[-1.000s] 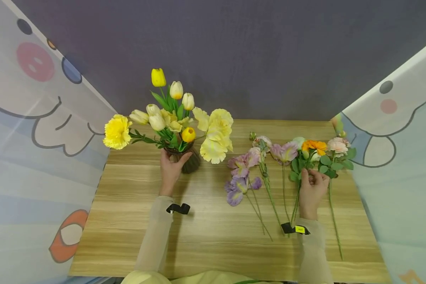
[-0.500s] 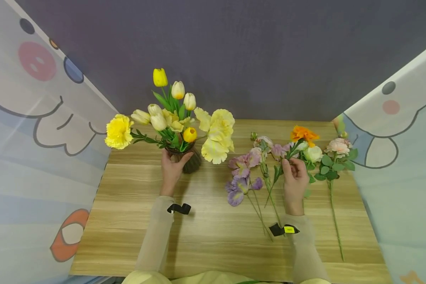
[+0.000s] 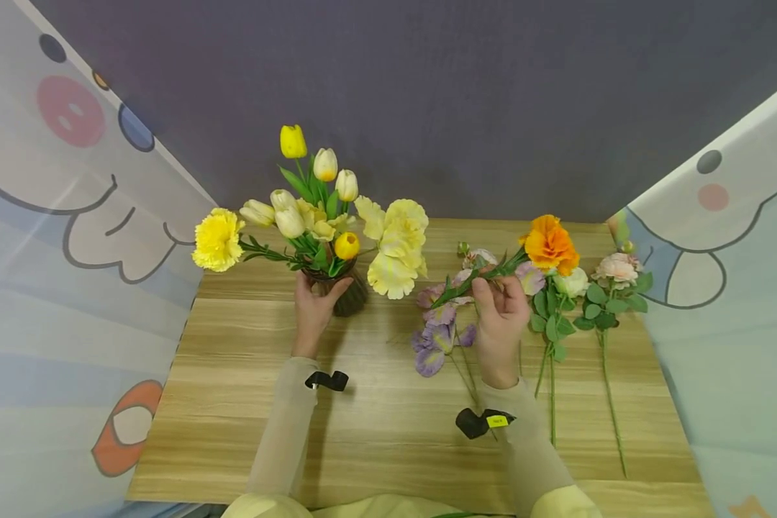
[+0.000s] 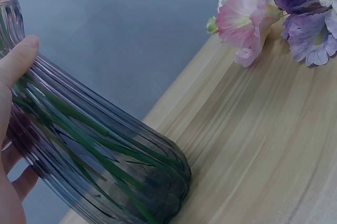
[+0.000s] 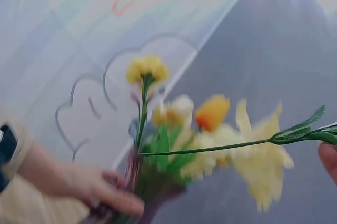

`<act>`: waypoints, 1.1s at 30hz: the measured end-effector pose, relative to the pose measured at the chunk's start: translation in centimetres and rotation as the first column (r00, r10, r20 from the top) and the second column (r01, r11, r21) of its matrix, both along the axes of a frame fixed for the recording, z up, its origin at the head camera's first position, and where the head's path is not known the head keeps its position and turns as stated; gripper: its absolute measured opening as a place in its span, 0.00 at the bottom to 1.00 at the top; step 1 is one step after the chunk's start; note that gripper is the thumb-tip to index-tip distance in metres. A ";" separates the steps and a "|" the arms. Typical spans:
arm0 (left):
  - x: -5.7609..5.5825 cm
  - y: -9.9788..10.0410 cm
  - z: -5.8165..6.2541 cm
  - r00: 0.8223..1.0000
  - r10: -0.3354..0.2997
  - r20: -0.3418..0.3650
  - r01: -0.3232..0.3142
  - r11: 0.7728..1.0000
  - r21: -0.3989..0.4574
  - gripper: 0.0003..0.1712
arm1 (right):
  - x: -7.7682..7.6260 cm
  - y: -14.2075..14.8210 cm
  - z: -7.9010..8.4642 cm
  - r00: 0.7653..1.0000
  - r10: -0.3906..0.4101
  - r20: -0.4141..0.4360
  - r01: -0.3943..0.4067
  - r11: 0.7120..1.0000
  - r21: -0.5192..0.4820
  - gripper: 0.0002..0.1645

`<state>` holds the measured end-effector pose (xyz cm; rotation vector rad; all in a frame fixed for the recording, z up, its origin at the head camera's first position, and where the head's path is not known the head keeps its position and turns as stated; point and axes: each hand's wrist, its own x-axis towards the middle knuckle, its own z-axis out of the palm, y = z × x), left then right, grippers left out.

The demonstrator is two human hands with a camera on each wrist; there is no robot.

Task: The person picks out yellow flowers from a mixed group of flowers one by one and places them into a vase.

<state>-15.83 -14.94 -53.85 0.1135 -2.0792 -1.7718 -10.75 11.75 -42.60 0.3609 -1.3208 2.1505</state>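
Note:
My left hand (image 3: 312,316) grips a ribbed, see-through glass vase (image 4: 116,145) round its neck. Green stems fill the vase. Above its rim spread several tulips (image 3: 325,165), a yellow ruffled flower (image 3: 217,239) on the left and a large pale yellow flower (image 3: 398,248) on the right. With thumb and fingers, my right hand (image 3: 501,332) pinches the leafy stem of an orange flower (image 3: 550,244), its bloom pointing right. In the right wrist view, the bare end of that stem (image 5: 221,148) points left, across the vase's flowers; whether it touches them I cannot tell.
Purple flowers (image 3: 435,345) lie on the wooden table (image 3: 233,417) below and left of my right hand. A white flower (image 3: 571,282) with green leaves and a pale pink flower (image 3: 616,269) lie farther right. A dark wall (image 3: 466,108) stands behind.
My right hand has picked the orange flower out from among the flowers on the right and moved left with it, the stem swinging toward the vase. The left hand stays on the vase.

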 end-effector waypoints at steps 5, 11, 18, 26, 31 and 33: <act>0.4 0.3 1.1 1.000 0.007 0.009 -0.007 1.000 0.003 0.43 | -0.5 -2.9 2.1 0.993 -0.036 -0.112 0.030 0.998 -0.057 0.08; 1.2 0.8 3.1 1.000 -0.003 -0.008 0.003 1.000 0.000 0.41 | -1.4 -6.1 2.9 0.973 -0.079 -0.219 0.087 0.996 0.031 0.11; 1.3 0.8 3.2 1.000 -0.013 0.006 0.013 1.000 0.002 0.40 | -3.1 -8.0 2.3 0.974 -0.033 -0.225 0.064 0.990 0.129 0.18; 1.2 0.8 3.2 1.000 -0.007 -0.005 0.007 1.000 -0.008 0.41 | -4.0 -9.0 -0.2 0.984 -0.016 -0.178 0.108 0.845 0.523 0.06; 1.3 0.7 3.3 1.000 -0.011 0.005 0.011 1.000 -0.015 0.39 | -4.1 -9.1 -2.4 0.991 0.012 -0.131 0.092 0.647 0.757 0.05; 1.4 0.7 3.3 1.000 -0.008 0.009 0.008 1.000 -0.018 0.39 | -4.0 -9.0 -3.2 0.995 0.039 -0.096 0.055 0.589 0.806 0.10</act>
